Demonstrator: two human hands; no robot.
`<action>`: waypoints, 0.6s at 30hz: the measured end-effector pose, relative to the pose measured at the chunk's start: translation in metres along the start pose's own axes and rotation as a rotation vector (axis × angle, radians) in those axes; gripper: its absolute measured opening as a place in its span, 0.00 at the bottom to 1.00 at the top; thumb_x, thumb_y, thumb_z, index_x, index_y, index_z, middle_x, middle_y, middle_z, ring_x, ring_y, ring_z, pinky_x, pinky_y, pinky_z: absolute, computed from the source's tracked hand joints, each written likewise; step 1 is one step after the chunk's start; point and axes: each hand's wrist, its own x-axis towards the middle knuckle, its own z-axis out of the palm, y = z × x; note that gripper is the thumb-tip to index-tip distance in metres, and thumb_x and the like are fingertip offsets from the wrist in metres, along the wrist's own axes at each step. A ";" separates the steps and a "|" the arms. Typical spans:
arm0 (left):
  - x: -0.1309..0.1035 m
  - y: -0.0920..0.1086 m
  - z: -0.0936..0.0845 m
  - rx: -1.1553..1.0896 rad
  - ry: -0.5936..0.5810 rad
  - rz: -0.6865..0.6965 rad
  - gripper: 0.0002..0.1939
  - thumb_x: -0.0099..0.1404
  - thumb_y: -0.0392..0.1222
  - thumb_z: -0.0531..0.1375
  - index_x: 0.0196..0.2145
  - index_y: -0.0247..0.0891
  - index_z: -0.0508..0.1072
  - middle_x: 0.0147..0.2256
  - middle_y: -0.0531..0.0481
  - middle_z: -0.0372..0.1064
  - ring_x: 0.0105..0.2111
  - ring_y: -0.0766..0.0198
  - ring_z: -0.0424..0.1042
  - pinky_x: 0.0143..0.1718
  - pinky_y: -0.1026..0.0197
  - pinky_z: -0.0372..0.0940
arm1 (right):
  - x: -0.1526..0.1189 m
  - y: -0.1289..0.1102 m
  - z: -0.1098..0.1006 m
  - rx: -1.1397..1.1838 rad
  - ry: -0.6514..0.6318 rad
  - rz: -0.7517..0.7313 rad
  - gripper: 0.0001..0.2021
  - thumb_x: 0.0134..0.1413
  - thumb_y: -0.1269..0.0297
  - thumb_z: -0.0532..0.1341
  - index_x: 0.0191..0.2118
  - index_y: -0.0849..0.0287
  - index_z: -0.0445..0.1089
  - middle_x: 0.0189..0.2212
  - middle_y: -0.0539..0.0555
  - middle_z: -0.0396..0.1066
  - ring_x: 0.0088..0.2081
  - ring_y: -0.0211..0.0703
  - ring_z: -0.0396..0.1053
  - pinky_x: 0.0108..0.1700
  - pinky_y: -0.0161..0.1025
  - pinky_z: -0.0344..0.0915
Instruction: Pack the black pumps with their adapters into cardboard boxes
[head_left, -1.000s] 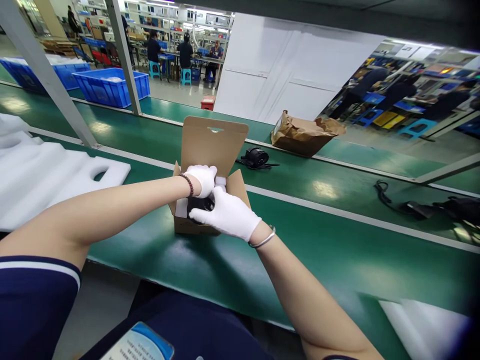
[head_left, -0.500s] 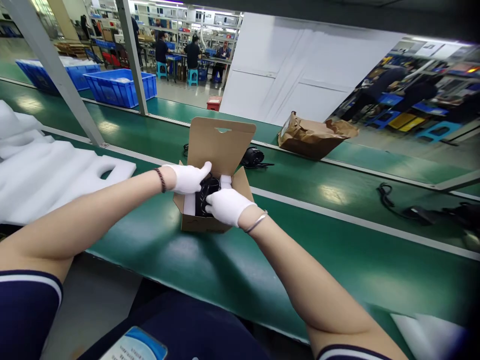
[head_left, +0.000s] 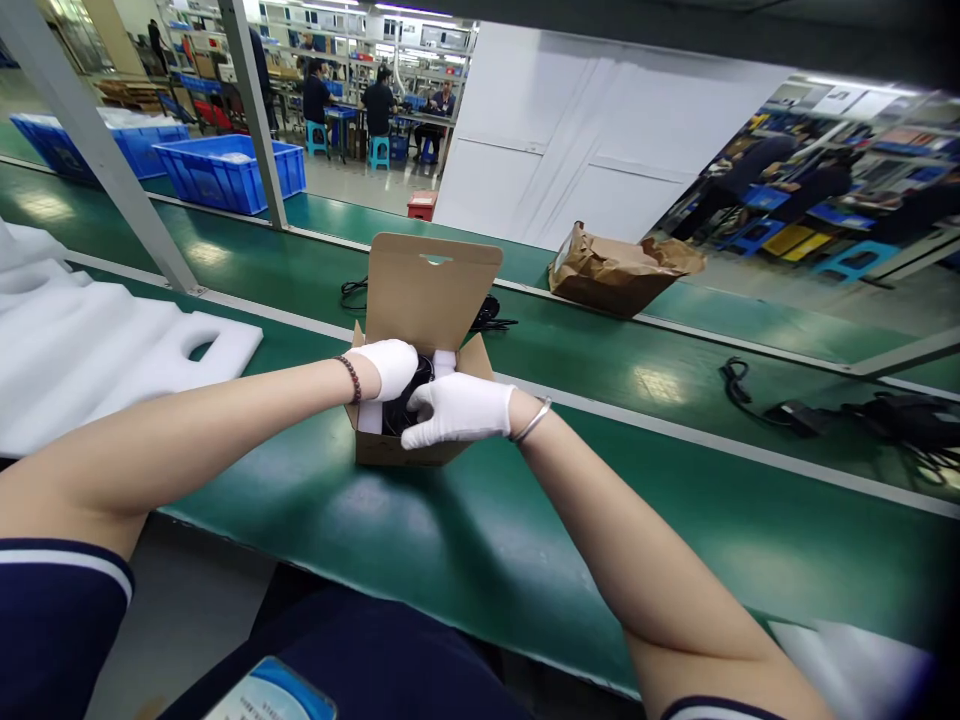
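An open cardboard box (head_left: 433, 290) stands on the green conveyor belt, its lid raised at the back. White foam (head_left: 370, 416) lines the inside around a black corded item (head_left: 397, 412), mostly covered by my hands. My white-gloved left hand (head_left: 390, 368) reaches over the left side onto the black item, its fingertips hidden. On the right, my gloved right hand (head_left: 461, 408) is open over the box's front edge, thumb and fingers apart. Whether its fingertips touch the black cord cannot be seen.
White foam sheets (head_left: 127, 350) lie at left. Behind the box are black cables (head_left: 491, 315) and a crumpled brown paper bag (head_left: 619, 270). A corded adapter (head_left: 799, 417) lies at right. Blue crates (head_left: 225, 175) and a metal post (head_left: 251, 110) stand beyond; people work in the background.
My left hand has dipped further into the box and its raised thumb has gone down. My right hand has turned and opened, moving toward the front edge. The view has shifted slightly.
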 end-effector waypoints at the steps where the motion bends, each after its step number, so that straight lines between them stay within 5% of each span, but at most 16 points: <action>1: -0.001 -0.002 0.002 0.006 0.022 0.003 0.17 0.63 0.37 0.58 0.49 0.28 0.70 0.47 0.32 0.72 0.46 0.44 0.75 0.46 0.50 0.69 | 0.001 -0.002 0.001 0.000 0.021 0.024 0.21 0.52 0.43 0.60 0.30 0.58 0.72 0.25 0.54 0.72 0.30 0.45 0.68 0.31 0.37 0.58; 7: -0.006 -0.021 0.001 0.039 0.007 0.151 0.22 0.59 0.44 0.61 0.50 0.33 0.67 0.48 0.37 0.71 0.44 0.48 0.75 0.43 0.54 0.69 | 0.008 -0.002 0.008 0.023 0.094 0.113 0.20 0.41 0.53 0.67 0.39 0.61 0.71 0.30 0.55 0.74 0.32 0.49 0.71 0.35 0.38 0.62; 15: 0.003 -0.015 -0.004 0.035 -0.090 0.178 0.37 0.42 0.52 0.71 0.49 0.34 0.69 0.47 0.35 0.72 0.41 0.45 0.75 0.38 0.53 0.69 | 0.013 -0.002 0.024 -0.036 0.180 0.209 0.18 0.45 0.64 0.67 0.44 0.60 0.69 0.34 0.60 0.73 0.41 0.60 0.74 0.38 0.44 0.68; 18: 0.015 -0.008 -0.006 0.071 -0.138 0.117 0.39 0.36 0.49 0.73 0.47 0.33 0.74 0.47 0.33 0.73 0.42 0.42 0.74 0.42 0.51 0.69 | 0.014 -0.005 0.026 -0.050 0.264 0.270 0.30 0.41 0.62 0.73 0.52 0.62 0.66 0.44 0.64 0.72 0.45 0.64 0.73 0.38 0.47 0.71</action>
